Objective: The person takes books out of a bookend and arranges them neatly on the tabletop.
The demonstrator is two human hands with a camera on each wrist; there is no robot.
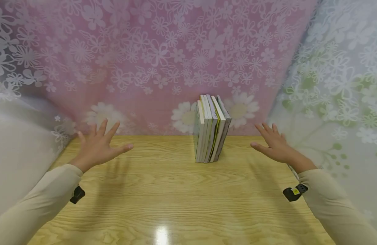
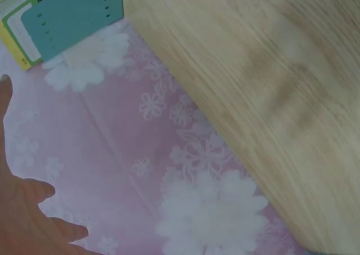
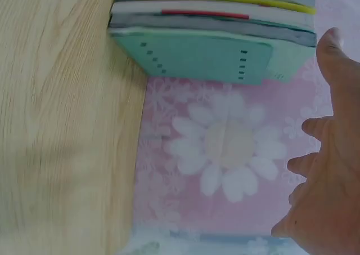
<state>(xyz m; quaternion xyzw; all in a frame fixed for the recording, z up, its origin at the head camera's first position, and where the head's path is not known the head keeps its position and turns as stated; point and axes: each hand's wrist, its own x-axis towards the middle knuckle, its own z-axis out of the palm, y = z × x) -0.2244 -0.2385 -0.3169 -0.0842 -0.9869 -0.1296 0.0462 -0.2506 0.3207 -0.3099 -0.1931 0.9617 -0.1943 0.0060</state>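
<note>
As only the head view shows, both hands [image 1: 96, 148] [image 1: 276, 147] flank the upright books [image 1: 210, 131], empty fingers [image 1: 102, 128] spread wide.

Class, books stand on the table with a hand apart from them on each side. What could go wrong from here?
The books stand on edge, spread wider at the top in the head view, so a knock might topple them. Neither the left hand nor the right hand touches them, so a fall might go uncaught. They are several, side by side, so a loose grip might let one slip out.
</note>
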